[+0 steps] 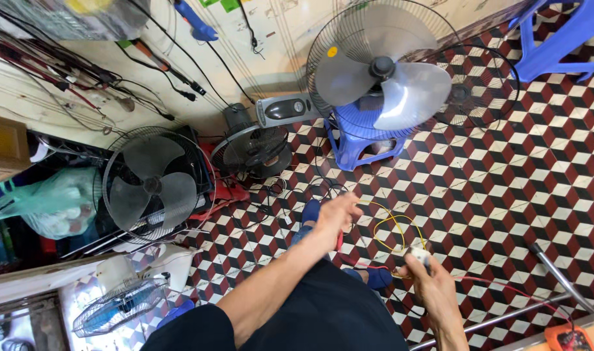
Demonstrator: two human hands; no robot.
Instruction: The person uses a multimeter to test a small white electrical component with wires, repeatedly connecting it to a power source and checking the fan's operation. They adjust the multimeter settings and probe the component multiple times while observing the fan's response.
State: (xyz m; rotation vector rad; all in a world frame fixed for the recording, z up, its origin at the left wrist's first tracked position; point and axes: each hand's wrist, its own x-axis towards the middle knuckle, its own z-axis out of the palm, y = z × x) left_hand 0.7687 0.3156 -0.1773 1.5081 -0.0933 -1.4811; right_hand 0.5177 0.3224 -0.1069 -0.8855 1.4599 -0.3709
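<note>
Wires, thin yellow and red ones, loop over the tiled floor between the person's two hands. The yellow wire makes a tall loop that runs away from the person toward the blue plastic stool. The red wire runs the other way, out to the right toward the orange meter at the table corner.

The right hand is curled around a small white and grey part where the wires meet. It points up out of the fist. I think it is a switch or plug, but it is too small to be sure.

The left hand is out in front with bent fingers. Something red peeks out under it; I cannot tell if the hand grips it.

A big grey fan with a round wire cage leans on the stool, its face turned up. It has a small round yellow sticker on the cage. A dark fan lies to the left, next to a green plastic bag.
</note>
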